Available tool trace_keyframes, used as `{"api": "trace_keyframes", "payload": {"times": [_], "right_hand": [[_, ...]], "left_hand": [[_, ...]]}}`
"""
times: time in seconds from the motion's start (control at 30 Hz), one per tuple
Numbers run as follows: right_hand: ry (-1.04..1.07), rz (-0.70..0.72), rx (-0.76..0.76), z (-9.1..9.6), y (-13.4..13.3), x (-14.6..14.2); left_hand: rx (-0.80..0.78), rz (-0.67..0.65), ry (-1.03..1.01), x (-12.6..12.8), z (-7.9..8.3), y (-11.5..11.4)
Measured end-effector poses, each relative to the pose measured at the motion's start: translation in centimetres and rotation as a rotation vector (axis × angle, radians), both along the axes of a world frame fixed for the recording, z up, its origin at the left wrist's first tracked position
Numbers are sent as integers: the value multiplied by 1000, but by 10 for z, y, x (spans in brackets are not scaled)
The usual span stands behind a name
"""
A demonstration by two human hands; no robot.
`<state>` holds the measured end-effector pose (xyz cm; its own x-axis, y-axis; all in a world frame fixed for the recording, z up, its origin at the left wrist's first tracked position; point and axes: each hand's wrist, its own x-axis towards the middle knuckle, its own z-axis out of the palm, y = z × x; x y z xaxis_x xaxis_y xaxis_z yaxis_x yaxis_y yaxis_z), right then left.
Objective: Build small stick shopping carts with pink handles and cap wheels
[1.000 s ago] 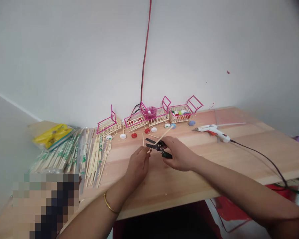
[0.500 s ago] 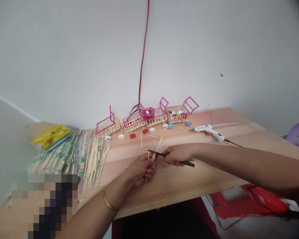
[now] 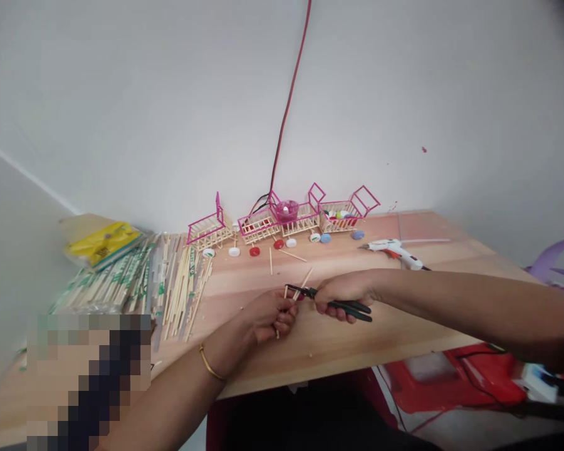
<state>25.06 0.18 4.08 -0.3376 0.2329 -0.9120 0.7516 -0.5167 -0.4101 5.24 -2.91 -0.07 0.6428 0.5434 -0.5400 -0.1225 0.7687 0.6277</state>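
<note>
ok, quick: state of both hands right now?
Left hand: closed, holding thin wooden sticks.
Right hand: closed around the handles of the dark pliers.

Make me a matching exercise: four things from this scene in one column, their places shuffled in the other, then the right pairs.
Things
1. Black-bladed pliers with dark green handles
2. White plastic glue gun with an orange trigger
3. Yellow plastic packet
4. Gold-coloured bangle

Places
A. At the far left, by the plastic-wrapped wooden sticks
B. Around the left wrist
C. Gripped in the right hand
D. Lying on the wooden table, to the right of the pink-edged wooden-stick carts

Right pairs: 1-C, 2-D, 3-A, 4-B
</note>
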Motion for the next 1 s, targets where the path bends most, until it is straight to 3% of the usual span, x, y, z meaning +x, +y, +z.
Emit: {"api": "trace_keyframes", "payload": {"times": [0.23, 0.37, 0.47, 0.57, 0.7, 0.77, 0.87, 0.93, 1.0], "right_hand": [[-11, 21, 118, -1, -5, 0], [-87, 123, 357, 11, 5, 21], [-187, 129, 639, 14, 13, 45], [-441, 95, 979, 1, 13, 61], [-612, 97, 1196, -27, 7, 61], [-557, 99, 1360, -34, 5, 53], [-295, 250, 1543, -36, 10, 34], [-131, 360, 1511, -33, 18, 21], [-55, 382, 1441, -28, 28, 10]], "left_hand": [[24, 7, -16, -4, 3, 2], [30, -8, 2, -8, 6, 6], [66, 201, -26, -11, 7, 13], [124, 437, -62, -12, 4, 20], [134, 551, -63, -11, 1, 23], [133, 570, -83, -10, 0, 23], [142, 561, -109, -10, -1, 23], [135, 560, -105, -10, -1, 23], [119, 570, -107, -11, -1, 24]]}}
